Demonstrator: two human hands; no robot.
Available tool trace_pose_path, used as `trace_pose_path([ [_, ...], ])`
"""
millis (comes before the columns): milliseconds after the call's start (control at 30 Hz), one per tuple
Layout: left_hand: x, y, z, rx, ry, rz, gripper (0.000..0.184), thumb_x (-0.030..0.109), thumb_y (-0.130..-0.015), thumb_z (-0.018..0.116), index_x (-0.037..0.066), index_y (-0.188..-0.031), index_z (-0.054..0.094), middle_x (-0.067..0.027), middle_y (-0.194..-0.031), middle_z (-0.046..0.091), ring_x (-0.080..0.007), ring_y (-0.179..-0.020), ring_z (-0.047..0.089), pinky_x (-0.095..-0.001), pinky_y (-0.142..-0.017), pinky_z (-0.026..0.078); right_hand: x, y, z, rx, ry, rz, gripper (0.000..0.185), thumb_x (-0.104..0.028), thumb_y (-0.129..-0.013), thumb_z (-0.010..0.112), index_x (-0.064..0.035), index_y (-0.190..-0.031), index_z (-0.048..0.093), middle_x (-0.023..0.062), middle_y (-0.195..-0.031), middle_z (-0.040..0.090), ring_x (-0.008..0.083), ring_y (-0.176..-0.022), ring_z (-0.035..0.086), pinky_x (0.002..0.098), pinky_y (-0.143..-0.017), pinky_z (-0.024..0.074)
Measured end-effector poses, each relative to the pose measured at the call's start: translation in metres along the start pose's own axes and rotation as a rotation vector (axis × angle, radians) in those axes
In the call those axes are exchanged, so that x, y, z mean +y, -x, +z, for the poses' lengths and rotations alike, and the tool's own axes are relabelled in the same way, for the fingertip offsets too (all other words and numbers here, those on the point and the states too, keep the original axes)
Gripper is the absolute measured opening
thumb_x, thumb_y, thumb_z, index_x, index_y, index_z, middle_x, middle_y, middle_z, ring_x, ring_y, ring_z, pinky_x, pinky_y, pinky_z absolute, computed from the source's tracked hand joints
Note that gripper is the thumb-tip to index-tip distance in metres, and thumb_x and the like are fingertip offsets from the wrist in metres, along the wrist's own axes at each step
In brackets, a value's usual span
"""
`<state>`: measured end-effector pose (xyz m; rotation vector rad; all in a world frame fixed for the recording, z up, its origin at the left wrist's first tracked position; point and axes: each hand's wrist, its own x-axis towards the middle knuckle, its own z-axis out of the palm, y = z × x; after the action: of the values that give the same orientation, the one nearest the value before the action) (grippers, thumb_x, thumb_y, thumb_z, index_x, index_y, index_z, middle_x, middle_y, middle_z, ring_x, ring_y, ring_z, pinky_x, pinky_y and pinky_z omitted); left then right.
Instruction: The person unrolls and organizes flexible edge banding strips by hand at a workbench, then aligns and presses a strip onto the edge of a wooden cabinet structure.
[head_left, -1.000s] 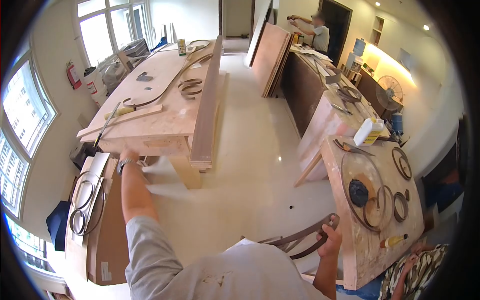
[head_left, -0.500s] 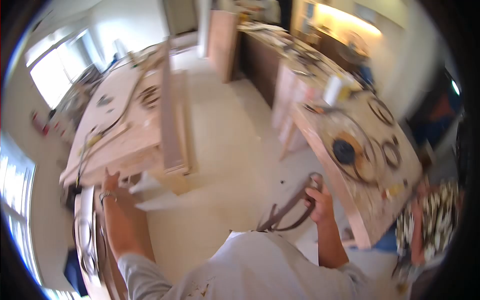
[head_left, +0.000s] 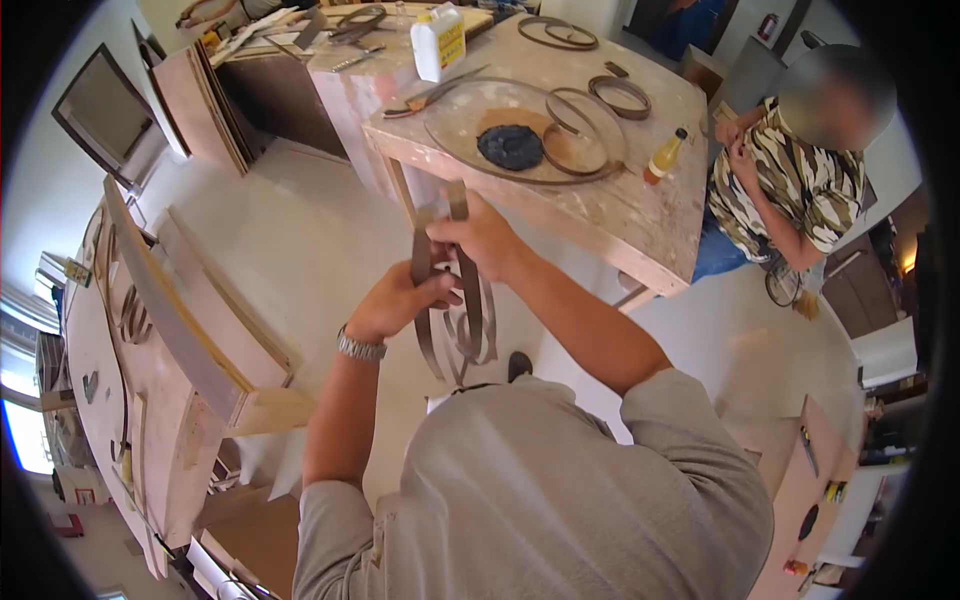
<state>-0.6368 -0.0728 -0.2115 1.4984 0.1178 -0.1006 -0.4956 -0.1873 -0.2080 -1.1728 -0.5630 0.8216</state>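
A loosely coiled brown edge-banding strip (head_left: 472, 315) hangs in front of my body, above the floor. My left hand (head_left: 392, 302), below a metal watch, grips the strip on its left side with fingers curled. My right hand (head_left: 480, 238) pinches the upper part of it between thumb and fingers. Both hands are close together, and the loops dangle below them. On the worktable (head_left: 660, 235) beyond lie several more rings of the same kind of strip (head_left: 620, 97), around a round black piece (head_left: 510, 147).
A white jug (head_left: 438, 45) and a small yellow bottle (head_left: 664, 157) stand on that table. At its right side sits a person in a camouflage shirt (head_left: 800, 185). A bench with long boards (head_left: 175, 290) is on my left. Leaning panels (head_left: 200, 105) stand farther back.
My view has swung right toward the worktable. My left hand has come away from the left bench and now grips the strip beside my right hand, which still holds it.
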Motion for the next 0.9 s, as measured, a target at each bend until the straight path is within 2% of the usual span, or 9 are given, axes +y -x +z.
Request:
trace_pose_path([
  [100, 0.001, -0.02, -0.01, 0.128, -0.017, 0.0, 0.036, 0.024, -0.095, 0.057, -0.005, -0.116, 0.055, -0.0097, -0.093, 0.067, -0.0157, -0.069, 0.064, -0.0291, -0.067, 0.053, -0.023, -0.012, -0.016, -0.023, 0.113, 0.037, 0.05, -0.01, -0.083, 0.066, -0.0069, -0.126, 0.042, 0.0096, -0.096, 0.065, 0.0175, -0.075, 0.065, 0.0275, -0.057, 0.0446],
  [233, 0.023, 0.001, -0.052, 0.4, 0.237, 0.238, 0.03, 0.021, -0.095, 0.056, -0.005, -0.11, 0.06, -0.0102, -0.086, 0.067, -0.0087, -0.054, 0.051, -0.0219, -0.046, 0.04, -0.061, -0.004, -0.037, 0.094, 0.037, 0.043, 0.038, -0.016, -0.084, 0.067, -0.0091, -0.117, 0.049, 0.0082, -0.099, 0.066, 0.0146, -0.076, 0.065, 0.0263, -0.056, 0.0439],
  [367, 0.037, 0.005, -0.023, 0.442, 0.112, 0.128, 0.032, 0.016, -0.095, 0.055, -0.006, -0.118, 0.055, -0.0105, -0.094, 0.064, -0.0069, -0.053, 0.047, -0.0212, -0.043, 0.034, -0.034, 0.001, -0.019, 0.161, 0.016, -0.073, 0.025, -0.021, -0.087, 0.062, -0.0055, -0.104, 0.052, 0.0084, -0.093, 0.061, 0.013, -0.069, 0.06, 0.0268, -0.054, 0.0433],
  [467, 0.008, -0.005, 0.003, 0.447, 0.023, 0.076, 0.022, 0.014, -0.091, 0.061, -0.006, -0.101, 0.062, -0.0048, -0.074, 0.061, -0.006, -0.053, 0.047, -0.0211, -0.043, 0.034, 0.024, 0.01, 0.028, 0.004, -0.237, -0.062, 0.037, -0.039, -0.094, 0.058, -0.0049, -0.104, 0.047, 0.0088, -0.085, 0.058, 0.0147, -0.064, 0.059, 0.0294, -0.054, 0.0487],
  [500, -0.007, -0.006, 0.004, 0.434, -0.006, 0.038, 0.018, 0.012, -0.09, 0.062, -0.005, -0.095, 0.063, -0.0029, -0.068, 0.059, -0.0058, -0.051, 0.046, -0.0213, -0.043, 0.033, 0.024, 0.02, 0.036, -0.051, -0.115, 0.024, 0.04, -0.043, -0.095, 0.054, -0.0048, -0.105, 0.045, 0.0103, -0.082, 0.057, 0.0157, -0.058, 0.058, 0.0282, -0.051, 0.0502],
  [600, -0.025, -0.003, 0.011, 0.495, 0.091, 0.057, 0.015, 0.011, -0.09, 0.061, -0.002, -0.084, 0.063, 0.0004, -0.06, 0.053, -0.0053, -0.048, 0.044, -0.021, -0.042, 0.033, 0.01, 0.034, 0.038, -0.119, 0.062, 0.084, 0.044, -0.045, -0.096, 0.05, -0.0034, -0.109, 0.045, 0.012, -0.093, 0.061, 0.0164, -0.079, 0.063, 0.0288, -0.064, 0.053],
  [700, -0.022, 0.004, 0.011, 0.552, 0.065, 0.057, 0.015, 0.011, -0.09, 0.061, -0.004, -0.092, 0.064, -0.0019, -0.066, 0.058, -0.0048, -0.048, 0.044, -0.0204, -0.042, 0.032, 0.03, 0.021, 0.009, -0.256, 0.148, -0.025, 0.045, -0.043, -0.095, 0.056, 0.0011, -0.105, 0.054, 0.0126, -0.105, 0.063, 0.0184, -0.091, 0.063, 0.0318, -0.077, 0.0523],
  [867, -0.014, 0.019, -0.005, 0.665, 0.176, 0.084, 0.024, 0.013, -0.092, 0.061, -0.006, -0.108, 0.061, -0.0082, -0.08, 0.066, -0.0054, -0.047, 0.043, -0.0198, -0.041, 0.032, 0.054, -0.025, -0.132, -0.025, 0.821, -0.083, 0.047, -0.032, -0.084, 0.07, 0.0001, -0.117, 0.061, 0.0147, -0.114, 0.064, 0.0222, -0.099, 0.063, 0.0347, -0.087, 0.05],
  [900, -0.012, 0.021, -0.01, 0.656, 0.196, 0.094, 0.024, 0.012, -0.092, 0.06, -0.006, -0.108, 0.06, -0.01, -0.081, 0.066, -0.0064, -0.047, 0.044, -0.0201, -0.041, 0.033, 0.064, -0.041, -0.173, 0.07, 0.787, -0.037, 0.044, -0.028, -0.083, 0.07, -0.0008, -0.116, 0.061, 0.0169, -0.115, 0.063, 0.0261, -0.103, 0.063, 0.0366, -0.091, 0.0484],
])
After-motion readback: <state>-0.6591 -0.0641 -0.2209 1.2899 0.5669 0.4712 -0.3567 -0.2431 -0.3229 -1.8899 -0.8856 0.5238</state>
